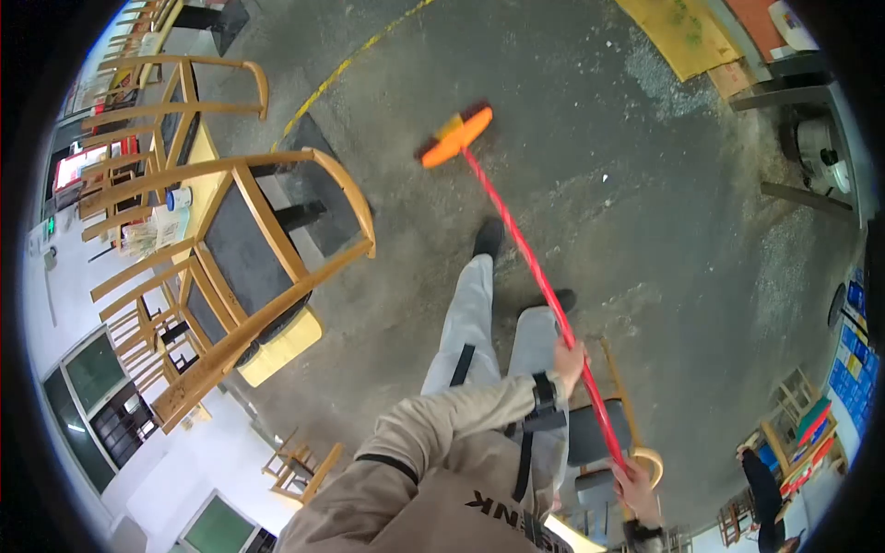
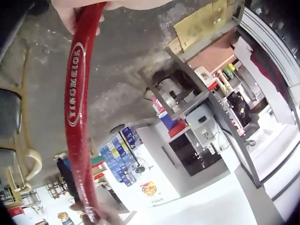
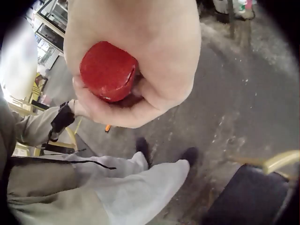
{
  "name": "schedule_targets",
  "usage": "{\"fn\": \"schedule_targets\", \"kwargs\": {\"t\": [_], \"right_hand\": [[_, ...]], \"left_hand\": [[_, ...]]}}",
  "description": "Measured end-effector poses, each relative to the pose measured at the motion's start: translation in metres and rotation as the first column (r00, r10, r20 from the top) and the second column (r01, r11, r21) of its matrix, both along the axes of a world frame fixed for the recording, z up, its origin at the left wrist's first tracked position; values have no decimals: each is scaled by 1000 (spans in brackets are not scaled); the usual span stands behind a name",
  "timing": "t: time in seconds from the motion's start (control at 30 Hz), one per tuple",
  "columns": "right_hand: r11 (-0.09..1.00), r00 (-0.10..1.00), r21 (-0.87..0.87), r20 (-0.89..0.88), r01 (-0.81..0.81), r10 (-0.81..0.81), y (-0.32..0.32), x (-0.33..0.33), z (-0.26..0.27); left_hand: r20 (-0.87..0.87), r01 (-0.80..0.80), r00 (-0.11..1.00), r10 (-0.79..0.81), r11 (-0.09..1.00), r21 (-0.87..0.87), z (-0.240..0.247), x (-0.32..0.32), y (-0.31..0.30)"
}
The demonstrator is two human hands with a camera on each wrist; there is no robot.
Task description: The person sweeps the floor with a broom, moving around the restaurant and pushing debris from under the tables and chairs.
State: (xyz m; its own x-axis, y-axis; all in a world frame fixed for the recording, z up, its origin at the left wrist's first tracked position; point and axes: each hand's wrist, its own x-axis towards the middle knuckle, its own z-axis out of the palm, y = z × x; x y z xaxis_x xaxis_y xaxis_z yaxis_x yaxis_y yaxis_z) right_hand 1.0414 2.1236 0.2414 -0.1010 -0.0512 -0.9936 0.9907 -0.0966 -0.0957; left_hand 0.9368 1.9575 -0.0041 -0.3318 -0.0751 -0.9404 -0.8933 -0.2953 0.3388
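Observation:
A broom with a long red handle (image 1: 525, 244) slants across the head view. Its orange head (image 1: 458, 136), dark along the bristle edge and blurred, is on the grey floor beyond the feet. My left hand (image 1: 570, 361) grips the handle partway down its length. Nearer the body, my right hand (image 1: 636, 488) is wrapped round the upper end. In the right wrist view the rounded red end cap (image 3: 107, 71) pokes out of that hand's curled fingers. White lettering runs along the handle (image 2: 77, 89) in the left wrist view, between the two hands.
Wooden chairs (image 1: 346, 194) line the left side by a table. Another chair, with a dark seat (image 1: 595, 433), stands close behind the right hand. A yellow line (image 1: 355, 60) crosses the floor, and a yellow mat (image 1: 682, 37) lies at the far right. White specks dot the floor.

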Motion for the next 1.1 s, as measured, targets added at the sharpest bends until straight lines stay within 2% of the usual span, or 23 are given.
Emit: {"fn": "schedule_targets", "kwargs": {"t": [0.07, 0.1, 0.13, 0.17, 0.2, 0.23, 0.27, 0.3, 0.33, 0.4, 0.43, 0.5, 0.53, 0.6, 0.63, 0.67, 0.73, 0.8, 0.83, 0.87, 0.93, 1.0, 1.1], "right_hand": [[998, 999, -51, -22, 40, -41, -53, -23, -38], [993, 994, -83, -61, 81, -86, -84, -35, -58], [979, 977, -125, -122, 160, -175, -118, -45, -86], [985, 974, -104, -167, 136, -152, -152, -81, -97], [975, 969, -151, -159, 164, -187, -184, -114, -113], [999, 928, -10, -370, 41, -42, -218, -122, -153], [990, 941, -100, -313, 100, -127, -244, -176, -153], [977, 923, -135, -329, 164, -200, -272, -205, -171], [971, 899, -156, -375, 180, -226, -295, -237, -187], [933, 878, -251, -343, 257, -333, -331, -300, -210], [909, 858, -291, -336, 297, -388, -343, -320, -210], [903, 857, -288, -319, 320, -406, -359, -327, -196], [903, 860, -277, -307, 328, -407, -360, -327, -192], [885, 848, -327, -307, 332, -432, -342, -311, -192], [870, 850, -355, -278, 342, -447, -333, -301, -189], [852, 850, -387, -248, 352, -464, -326, -289, -185], [886, 883, -328, -228, 327, -410, -310, -257, -174], [870, 862, -359, -253, 337, -439, -290, -205, -168], [860, 871, -369, -207, 351, -445, -277, -180, -156], [855, 870, -362, -188, 371, -456, -267, -158, -137], [904, 898, -267, -203, 333, -391, -248, -97, -111], [892, 896, -247, -142, 379, -420, -230, -21, -93], [915, 912, -169, -128, 367, -389, -213, 81, -38]], "left_hand": [[-77, -33, 997, 24, 992, -122, 6, -60, -40], [-136, -51, 991, 19, 970, -239, -11, -85, -62], [-240, 24, 960, -142, 900, -435, -70, -93, -90], [-258, 37, 958, -121, 950, -310, -60, -142, -121], [-358, 0, 928, -103, 962, -275, -70, -180, -150], [-388, 157, 802, -454, 787, -596, -86, -219, -181], [-272, 253, 865, -421, 835, -488, -71, -266, -205], [-190, 401, 735, -651, 643, -653, -84, -300, -241], [-65, 492, 563, -824, 398, -775, -95, -329, -270], [-17, 533, 491, -871, 316, -785, -90, -379, -295], [-12, 538, 478, -878, 304, -786, -91, -392, -298], [-113, 173, 271, -956, 164, -971, -93, -405, -299], [-121, 175, 260, -958, 170, -970, -93, -404, -300], [36, 171, -6, -999, -37, -985, -91, -397, -297], [92, 136, -23, -996, -94, -986, -83, -385, -286], [68, 104, -120, -991, -81, -991, -74, -370, -280], [-53, 196, -201, -978, 13, -981, -72, -338, -264], [-139, 162, -241, -961, 101, -982, -63, -295, -244], [-200, 287, -289, -936, 115, -951, -48, -274, -231], [-268, 408, -328, -906, 120, -905, -32, -249, -218], [-294, 434, -497, -816, 60, -899, -27, -183, -197], [-414, 566, -441, -796, 111, -817, -6, -110, -178], [-486, 651, -541, -686, 24, -759, 36, -8, -158]]}}
